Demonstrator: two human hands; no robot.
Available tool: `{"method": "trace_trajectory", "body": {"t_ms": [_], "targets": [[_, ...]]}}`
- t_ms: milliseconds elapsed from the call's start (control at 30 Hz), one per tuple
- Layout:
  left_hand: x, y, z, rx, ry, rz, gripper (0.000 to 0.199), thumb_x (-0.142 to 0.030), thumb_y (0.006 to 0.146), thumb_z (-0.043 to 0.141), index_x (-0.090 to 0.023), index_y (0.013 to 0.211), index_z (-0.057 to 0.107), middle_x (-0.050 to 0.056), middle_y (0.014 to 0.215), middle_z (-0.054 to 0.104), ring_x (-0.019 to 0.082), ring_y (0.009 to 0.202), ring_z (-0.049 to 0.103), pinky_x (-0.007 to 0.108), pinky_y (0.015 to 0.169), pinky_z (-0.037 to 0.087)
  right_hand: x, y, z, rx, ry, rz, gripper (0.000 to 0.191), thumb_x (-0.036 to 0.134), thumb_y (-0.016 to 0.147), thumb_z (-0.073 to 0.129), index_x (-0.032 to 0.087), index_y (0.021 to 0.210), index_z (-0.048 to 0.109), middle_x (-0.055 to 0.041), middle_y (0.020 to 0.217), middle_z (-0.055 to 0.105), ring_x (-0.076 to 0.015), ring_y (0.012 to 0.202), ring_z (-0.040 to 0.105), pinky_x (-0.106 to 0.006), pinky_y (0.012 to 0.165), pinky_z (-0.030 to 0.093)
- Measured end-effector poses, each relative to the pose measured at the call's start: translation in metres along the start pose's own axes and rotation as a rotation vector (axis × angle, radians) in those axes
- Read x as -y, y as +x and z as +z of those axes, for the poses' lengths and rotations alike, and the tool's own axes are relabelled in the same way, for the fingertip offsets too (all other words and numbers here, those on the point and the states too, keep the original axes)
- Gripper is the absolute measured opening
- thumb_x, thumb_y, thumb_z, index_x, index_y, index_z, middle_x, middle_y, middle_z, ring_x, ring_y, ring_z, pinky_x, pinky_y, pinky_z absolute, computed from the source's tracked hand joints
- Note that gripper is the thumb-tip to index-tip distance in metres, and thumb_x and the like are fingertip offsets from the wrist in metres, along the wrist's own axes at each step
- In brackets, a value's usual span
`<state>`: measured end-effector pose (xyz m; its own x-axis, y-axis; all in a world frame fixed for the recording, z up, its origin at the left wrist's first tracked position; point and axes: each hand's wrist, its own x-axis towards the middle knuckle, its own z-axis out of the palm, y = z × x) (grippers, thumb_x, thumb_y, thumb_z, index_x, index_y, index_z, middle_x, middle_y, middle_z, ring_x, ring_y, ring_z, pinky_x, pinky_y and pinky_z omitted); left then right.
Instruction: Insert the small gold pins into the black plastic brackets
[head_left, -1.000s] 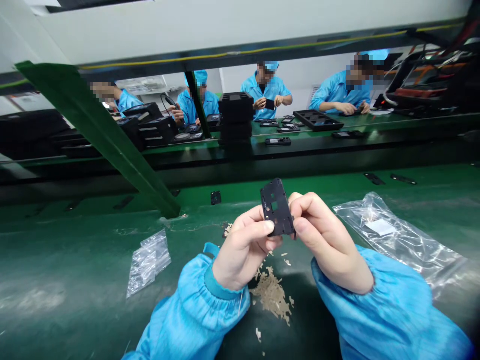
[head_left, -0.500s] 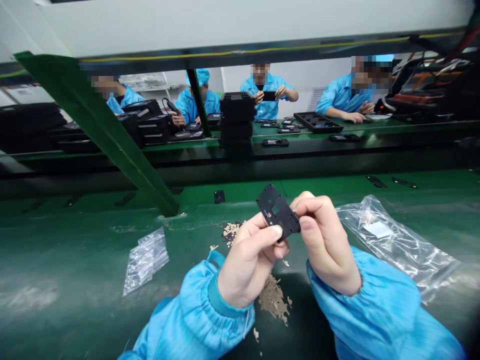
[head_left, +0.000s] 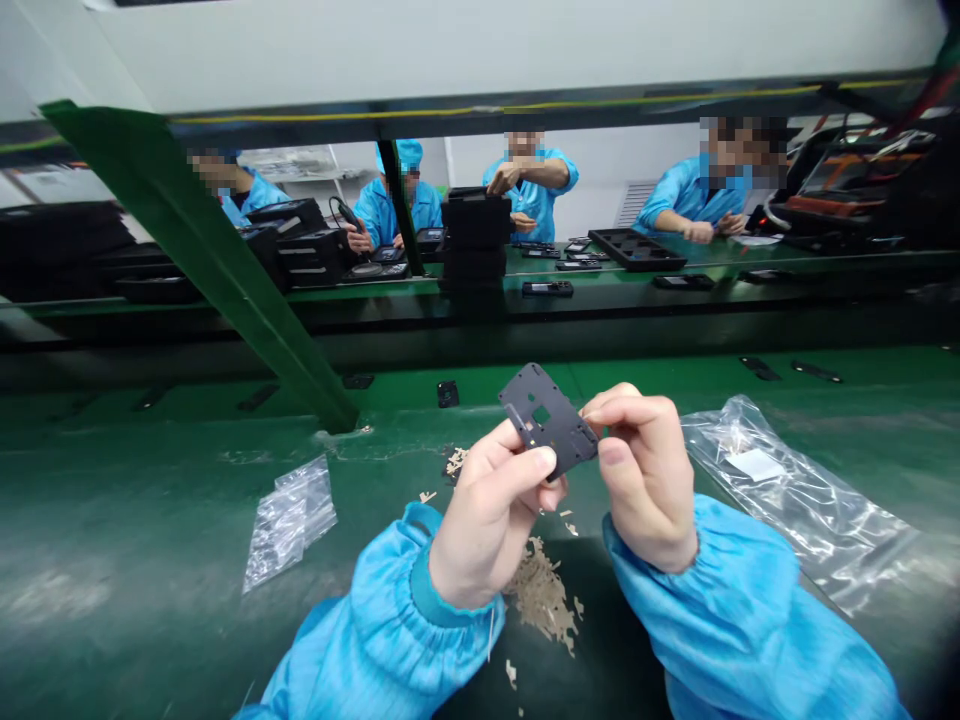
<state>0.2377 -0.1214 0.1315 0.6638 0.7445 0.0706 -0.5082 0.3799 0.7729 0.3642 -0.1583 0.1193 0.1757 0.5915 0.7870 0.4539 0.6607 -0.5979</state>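
My left hand [head_left: 487, 520] pinches a thin black plastic phone frame [head_left: 564, 428] between thumb and fingers. The frame is tilted and has a square cutout and small holes. At its right edge, the thumb and fingertips of my right hand [head_left: 651, 475] are drawn together against the corner; whether a small part is between them cannot be made out. Below the hands lies a heap of small beige strips [head_left: 546, 600]. A smaller cluster of light pieces [head_left: 455, 462] shows partly behind my left hand.
On the green bench [head_left: 165, 520] lie a small clear bag [head_left: 292, 520] at left and a larger clear bag [head_left: 810, 500] at right. Several black parts [head_left: 447, 393] line the far strip. A green post [head_left: 202, 270] slants across the left. Co-workers sit beyond stacked black trays [head_left: 474, 240].
The black frame has tilted so its face shows more fully, and my right hand has shifted slightly left. Across the bench, a co-worker has lowered a black device and reaches over the tray stack.
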Motion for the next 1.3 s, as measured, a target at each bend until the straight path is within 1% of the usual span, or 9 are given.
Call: {"method": "trace_trajectory", "body": {"t_ms": [100,200,367,567,700,833,967,1167,1300], "targets": [[-0.002,0.001,-0.008,-0.006,0.202,0.165,0.009,-0.021,0.074,0.062,-0.016,0.081,0.063,-0.002,0.066,0.052,0.005,0.053,0.040,0.017,0.050,0.033,0.003,0.002,-0.005,0.132,0.258,0.194,0.026,0.035,0.094,0.036,0.020,0.076,0.047,0.0012,0.067,0.042,-0.0125,0.061,0.040,-0.028,0.056,0.033],[-0.004,0.000,-0.013,0.032,0.393,0.292,0.009,-0.021,0.078,0.060,-0.020,0.086,0.064,-0.003,0.070,0.053,0.006,0.058,0.041,0.017,0.053,0.035,0.006,0.005,-0.009,0.227,0.340,0.251,0.032,0.034,0.094,0.037,0.019,0.067,0.043,0.0027,0.061,0.038,-0.0107,0.057,0.036,-0.027,0.053,0.029],[-0.007,-0.002,-0.015,0.044,0.597,0.376,0.008,-0.022,0.081,0.057,-0.020,0.085,0.063,-0.002,0.070,0.049,0.009,0.064,0.043,0.020,0.060,0.039,0.008,0.008,-0.008,0.244,0.230,0.201,0.028,0.029,0.093,0.040,0.019,0.066,0.039,0.0037,0.061,0.036,-0.0099,0.055,0.033,-0.026,0.051,0.028],[-0.006,-0.003,-0.014,-0.046,0.748,0.362,0.011,-0.025,0.080,0.056,-0.016,0.082,0.063,0.001,0.071,0.052,0.012,0.065,0.046,0.024,0.061,0.040,0.005,0.008,-0.005,0.134,-0.056,0.063,0.028,0.019,0.088,0.042,0.020,0.061,0.035,0.0047,0.056,0.032,-0.0088,0.050,0.030,-0.024,0.046,0.025],[-0.007,-0.001,-0.014,-0.040,0.626,0.304,0.011,-0.026,0.078,0.060,-0.019,0.084,0.065,-0.001,0.070,0.054,0.010,0.059,0.043,0.022,0.058,0.039,0.002,0.008,-0.006,0.141,0.059,0.090,0.029,0.025,0.088,0.045,0.019,0.060,0.039,0.0041,0.055,0.035,-0.0093,0.050,0.032,-0.024,0.047,0.026],[-0.010,0.002,-0.017,0.034,0.435,0.268,0.013,-0.030,0.075,0.064,-0.021,0.085,0.067,-0.001,0.068,0.057,0.008,0.051,0.039,0.021,0.050,0.034,0.000,0.011,-0.010,0.243,0.491,0.357,0.030,0.036,0.091,0.040,0.017,0.072,0.052,0.0008,0.062,0.047,-0.0112,0.054,0.043,-0.026,0.050,0.035],[-0.012,0.004,-0.017,0.058,0.405,0.222,0.016,-0.030,0.073,0.067,-0.019,0.084,0.068,0.002,0.072,0.062,0.008,0.051,0.043,0.021,0.047,0.032,-0.002,0.012,-0.012,0.344,0.752,0.509,0.013,0.029,0.085,0.055,0.017,0.079,0.054,0.0016,0.066,0.052,-0.0093,0.053,0.046,-0.023,0.050,0.035],[-0.015,0.007,-0.017,0.124,0.345,0.147,0.014,-0.026,0.072,0.067,-0.018,0.084,0.069,0.001,0.071,0.063,0.008,0.051,0.048,0.021,0.048,0.035,-0.009,0.009,-0.012,0.391,0.869,0.538,0.011,0.026,0.082,0.059,0.017,0.078,0.054,0.0025,0.063,0.053,-0.0065,0.047,0.043,-0.022,0.048,0.034],[-0.016,0.009,-0.018,0.162,0.357,0.114,0.015,-0.025,0.071,0.066,-0.017,0.084,0.069,0.002,0.074,0.064,0.011,0.059,0.053,0.022,0.054,0.040,-0.013,0.008,-0.012,0.370,0.845,0.508,0.017,0.026,0.080,0.061,0.017,0.071,0.050,0.0041,0.058,0.050,-0.0063,0.044,0.039,-0.022,0.046,0.032]]}}
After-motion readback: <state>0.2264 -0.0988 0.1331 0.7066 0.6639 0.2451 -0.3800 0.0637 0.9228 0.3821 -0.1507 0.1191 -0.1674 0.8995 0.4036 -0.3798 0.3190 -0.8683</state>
